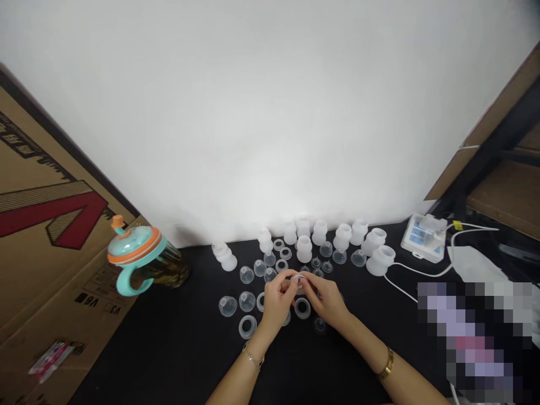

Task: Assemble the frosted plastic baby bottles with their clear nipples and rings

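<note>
Both of my hands meet over the black table, fingers closed around one small translucent ring-like part [299, 278]. My left hand [279, 295] pinches it from the left and my right hand [324, 298] from the right. Clear domes [247, 301] and translucent rings [247, 326] lie left of my hands. Another ring [302, 308] sits just below my fingers. Behind them are a white bottle [304, 249], more rings [286, 253] and thin clear nipple-like pieces [327, 266]. My fingers partly cover some pieces.
Several white bottles [342, 237] stand along the wall. A lidded mug [147, 259] is at the left beside a cardboard box [50, 225]. At the right are a white power strip [423, 238], white cables [422, 274], a plastic bag [476, 264] and a pixelated area.
</note>
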Tool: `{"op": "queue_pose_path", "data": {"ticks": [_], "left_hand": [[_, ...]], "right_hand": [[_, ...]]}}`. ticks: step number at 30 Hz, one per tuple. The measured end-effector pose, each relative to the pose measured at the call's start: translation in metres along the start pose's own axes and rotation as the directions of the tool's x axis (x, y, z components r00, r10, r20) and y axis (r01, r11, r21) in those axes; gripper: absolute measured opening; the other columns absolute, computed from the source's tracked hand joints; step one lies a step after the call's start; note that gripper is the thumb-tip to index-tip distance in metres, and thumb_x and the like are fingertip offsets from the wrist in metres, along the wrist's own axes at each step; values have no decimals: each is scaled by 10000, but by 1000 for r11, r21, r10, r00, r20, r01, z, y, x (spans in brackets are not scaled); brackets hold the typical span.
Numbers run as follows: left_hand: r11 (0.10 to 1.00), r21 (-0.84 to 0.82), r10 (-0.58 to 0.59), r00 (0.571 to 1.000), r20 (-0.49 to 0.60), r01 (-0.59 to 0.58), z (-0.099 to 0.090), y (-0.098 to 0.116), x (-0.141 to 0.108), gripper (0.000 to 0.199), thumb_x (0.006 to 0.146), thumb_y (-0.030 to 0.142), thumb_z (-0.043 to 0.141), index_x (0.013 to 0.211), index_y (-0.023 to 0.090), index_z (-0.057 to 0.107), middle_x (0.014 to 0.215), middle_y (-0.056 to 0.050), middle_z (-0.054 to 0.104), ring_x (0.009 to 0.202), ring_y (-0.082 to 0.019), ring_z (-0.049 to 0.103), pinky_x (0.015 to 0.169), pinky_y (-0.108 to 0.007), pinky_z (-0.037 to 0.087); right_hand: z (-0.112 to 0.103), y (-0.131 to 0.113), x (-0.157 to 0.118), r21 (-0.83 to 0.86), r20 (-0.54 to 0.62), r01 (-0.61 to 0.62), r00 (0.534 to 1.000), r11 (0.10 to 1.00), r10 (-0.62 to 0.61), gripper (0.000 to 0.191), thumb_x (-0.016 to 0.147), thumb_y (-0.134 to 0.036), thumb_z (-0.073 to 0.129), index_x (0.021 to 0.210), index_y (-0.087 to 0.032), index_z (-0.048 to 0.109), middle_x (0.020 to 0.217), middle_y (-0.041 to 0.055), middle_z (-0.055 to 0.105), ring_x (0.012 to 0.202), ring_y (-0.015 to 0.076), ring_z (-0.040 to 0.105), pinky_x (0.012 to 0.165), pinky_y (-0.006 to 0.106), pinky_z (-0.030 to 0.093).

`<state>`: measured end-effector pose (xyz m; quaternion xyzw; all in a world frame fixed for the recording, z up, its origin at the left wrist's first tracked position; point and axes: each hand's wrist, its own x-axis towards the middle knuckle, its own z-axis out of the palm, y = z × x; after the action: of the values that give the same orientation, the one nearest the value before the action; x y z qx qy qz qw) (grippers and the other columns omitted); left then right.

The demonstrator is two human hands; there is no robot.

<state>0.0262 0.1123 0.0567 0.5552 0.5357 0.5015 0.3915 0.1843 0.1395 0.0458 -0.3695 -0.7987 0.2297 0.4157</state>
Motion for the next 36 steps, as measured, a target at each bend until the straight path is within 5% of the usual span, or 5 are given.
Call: {"op": "queue_pose_path", "data": {"ticks": [24, 36], "left_hand": [[984, -176, 26, 999, 33, -20, 1, -3, 0, 306, 893, 454, 586, 949, 157, 634, 568, 25, 570, 443, -95, 499, 424, -182, 414], [981, -193, -8, 998, 64, 20, -2, -8, 5, 289, 876, 434, 604, 923, 152, 647, 429, 59, 499, 357, -85, 455, 397, -175, 308]], "right_hand": [[-2, -3, -1, -62, -13, 56, 998, 996, -57, 278, 1026, -304, 448, 1168, -181, 653, 879, 53, 765, 671, 157, 705, 612, 223, 508], [-4, -4, 0, -76, -10, 38, 999, 996, -38, 298, 1030, -324, 437, 1165, -168, 651, 809, 44, 749, 619, 149, 682, 559, 217, 480]]}}
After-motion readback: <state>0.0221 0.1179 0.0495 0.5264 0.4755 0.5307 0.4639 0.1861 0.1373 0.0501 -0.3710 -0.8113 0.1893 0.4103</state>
